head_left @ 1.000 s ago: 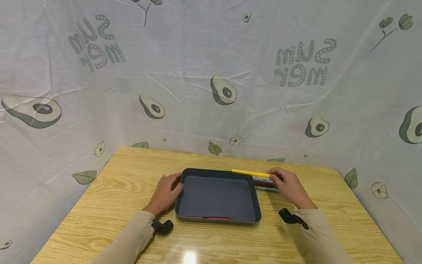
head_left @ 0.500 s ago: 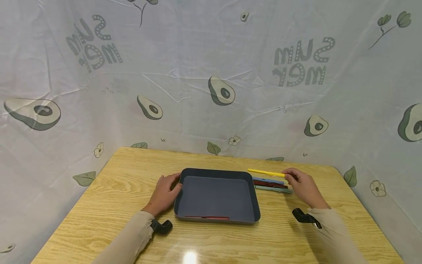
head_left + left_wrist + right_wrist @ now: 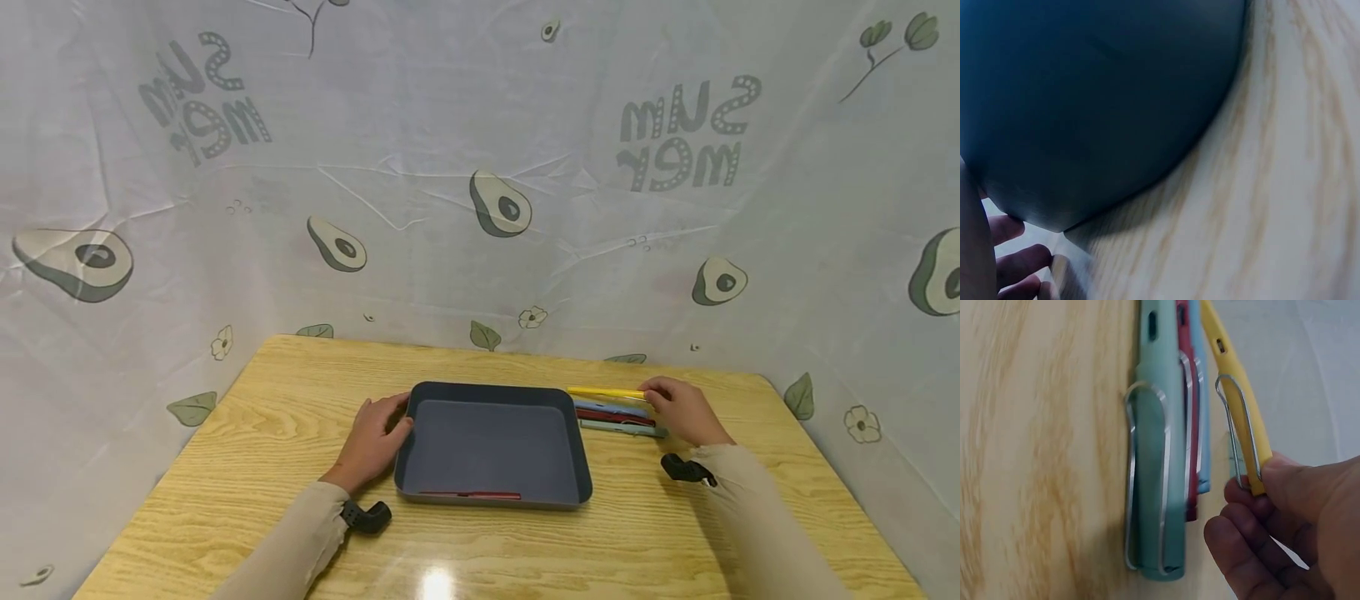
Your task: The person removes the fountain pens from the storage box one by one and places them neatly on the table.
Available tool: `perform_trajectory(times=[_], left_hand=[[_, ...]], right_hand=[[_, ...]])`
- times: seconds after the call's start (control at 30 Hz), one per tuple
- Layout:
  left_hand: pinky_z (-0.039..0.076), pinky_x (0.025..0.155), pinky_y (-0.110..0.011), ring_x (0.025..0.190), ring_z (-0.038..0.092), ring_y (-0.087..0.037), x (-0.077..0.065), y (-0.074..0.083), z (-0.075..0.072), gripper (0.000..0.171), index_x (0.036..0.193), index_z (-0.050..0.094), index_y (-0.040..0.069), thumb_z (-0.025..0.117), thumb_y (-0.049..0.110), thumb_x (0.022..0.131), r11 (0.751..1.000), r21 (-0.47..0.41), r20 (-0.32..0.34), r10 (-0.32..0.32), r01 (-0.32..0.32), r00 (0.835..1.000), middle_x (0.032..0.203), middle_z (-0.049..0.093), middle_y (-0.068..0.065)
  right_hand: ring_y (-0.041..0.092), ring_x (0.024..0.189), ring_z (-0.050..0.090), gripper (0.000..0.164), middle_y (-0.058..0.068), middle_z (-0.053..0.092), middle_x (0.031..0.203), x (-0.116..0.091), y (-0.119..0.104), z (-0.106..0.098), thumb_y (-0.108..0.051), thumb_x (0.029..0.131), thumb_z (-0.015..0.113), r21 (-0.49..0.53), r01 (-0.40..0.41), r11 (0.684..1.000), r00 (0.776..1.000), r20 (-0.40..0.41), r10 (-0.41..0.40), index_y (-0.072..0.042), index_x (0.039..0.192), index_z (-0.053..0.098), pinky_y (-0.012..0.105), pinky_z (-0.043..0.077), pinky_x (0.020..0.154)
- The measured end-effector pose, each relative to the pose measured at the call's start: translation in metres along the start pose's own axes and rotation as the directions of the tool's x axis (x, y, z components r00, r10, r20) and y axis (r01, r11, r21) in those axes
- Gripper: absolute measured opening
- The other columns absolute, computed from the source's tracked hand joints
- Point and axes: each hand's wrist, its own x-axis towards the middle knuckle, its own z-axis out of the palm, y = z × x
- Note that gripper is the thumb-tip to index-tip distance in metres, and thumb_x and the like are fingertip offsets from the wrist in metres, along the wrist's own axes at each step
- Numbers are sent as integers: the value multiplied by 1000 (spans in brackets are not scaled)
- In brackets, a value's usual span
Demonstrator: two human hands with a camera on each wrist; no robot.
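In the head view my right hand (image 3: pixel 678 410) pinches a yellow pen (image 3: pixel 603 392) by its clip end, between thumb and fingertips. The pen lies level, just behind a row of pens at the tray's right side. The right wrist view shows that row close up: a green pen (image 3: pixel 1159 469), a red pen (image 3: pixel 1190 444) and a blue pen (image 3: pixel 1202 425), all with wire clips. My left hand (image 3: pixel 375 437) rests against the left rim of a dark grey tray (image 3: pixel 495 504), thumb and fingers spread. Its fingers (image 3: pixel 1022 262) show past the tray's corner in the left wrist view.
Inside the tray, a dark red pen (image 3: pixel 480 495) lies along the near wall. The wooden table (image 3: pixel 300 392) ends at a printed cloth (image 3: pixel 420 275) behind and at both sides. Each wrist carries a black camera mount (image 3: pixel 367 517).
The yellow pen has moved right with my right hand, from over the tray's far right corner to behind the pen row, then dipped slightly. My left hand has stayed at the tray.
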Motion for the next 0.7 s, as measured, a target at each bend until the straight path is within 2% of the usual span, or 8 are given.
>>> perform_trajectory(times=[0.13,0.27,0.53,0.7], left_hand=[[11,126,-60,139,51,-35,0,-1,0,48,150,55,9,58,23,104,1000,1,-4,1,-1,1000,147,59,-13],[10,127,-59,140,51,-34,0,-2,0,48,151,54,10,58,23,105,1000,5,2,-4,4,1000,147,59,-12],[9,127,-60,139,51,-34,0,-1,-1,48,151,54,9,59,23,105,1000,-2,6,-7,7,1000,147,59,-13],[10,127,-59,140,51,-34,-1,0,-1,48,151,54,10,59,22,105,1000,-12,6,-7,7,1000,147,59,-12]], right_hand=[[20,74,56,24,8,68,89,7,6,4,-11,109,52,22,-34,999,998,58,33,0,120,70,37,48,66],[19,78,57,23,6,69,95,10,10,7,-11,108,54,-11,-46,999,994,94,47,-1,119,71,37,48,69],[33,96,67,19,18,72,110,11,14,11,-8,104,60,-66,29,997,996,92,-23,0,111,76,53,57,81],[31,96,68,20,16,73,109,10,18,13,-8,105,59,-63,35,997,995,91,-30,-1,113,76,53,57,83]])
